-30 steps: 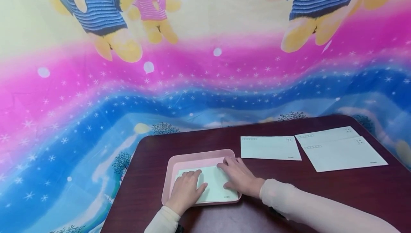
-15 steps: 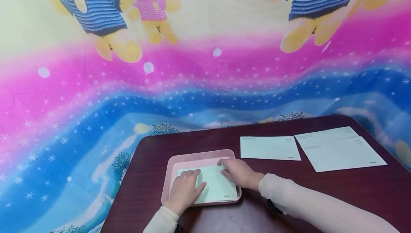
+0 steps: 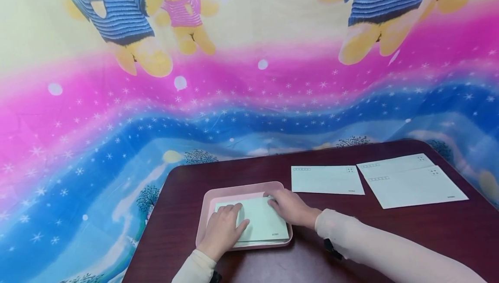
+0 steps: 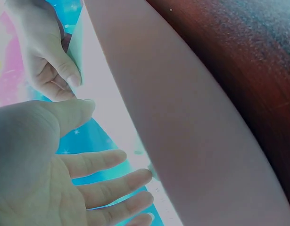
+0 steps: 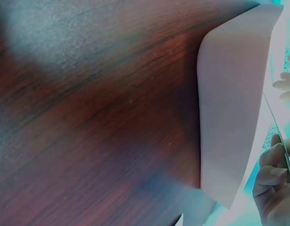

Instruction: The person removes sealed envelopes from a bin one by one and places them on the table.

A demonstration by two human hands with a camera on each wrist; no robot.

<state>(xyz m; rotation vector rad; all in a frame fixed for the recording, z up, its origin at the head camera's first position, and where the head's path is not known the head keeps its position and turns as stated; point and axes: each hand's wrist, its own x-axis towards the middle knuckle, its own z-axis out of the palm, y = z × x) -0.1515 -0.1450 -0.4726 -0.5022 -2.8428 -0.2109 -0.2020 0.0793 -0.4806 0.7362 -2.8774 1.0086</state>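
A pale envelope [image 3: 263, 218] lies over at least one more in the pink tray [image 3: 241, 189], its right side lifted a little off the paper beneath. My right hand [image 3: 292, 207] pinches its right edge near the far corner, thumb on top; the right wrist view shows the thin edge between thumb and fingers of this hand [image 5: 277, 188]. On the envelope's left part rests my left hand [image 3: 224, 231], fingers extended and thumb apart. In the left wrist view the fingers of the left hand [image 4: 45, 160] are straight beyond the tray's near wall [image 4: 182, 122].
Behind and to the right, a single envelope [image 3: 327, 181] lies flat on the dark wooden table [image 3: 249, 170]. Farther right, one envelope [image 3: 421, 187] partly covers another [image 3: 393, 165]. A printed cloth with bears [image 3: 234, 75] hangs behind the table's far edge.
My right hand's spread fingers and thumb have closed in on the envelope's right edge. That edge has risen slightly, baring paper below. My left hand has barely moved.
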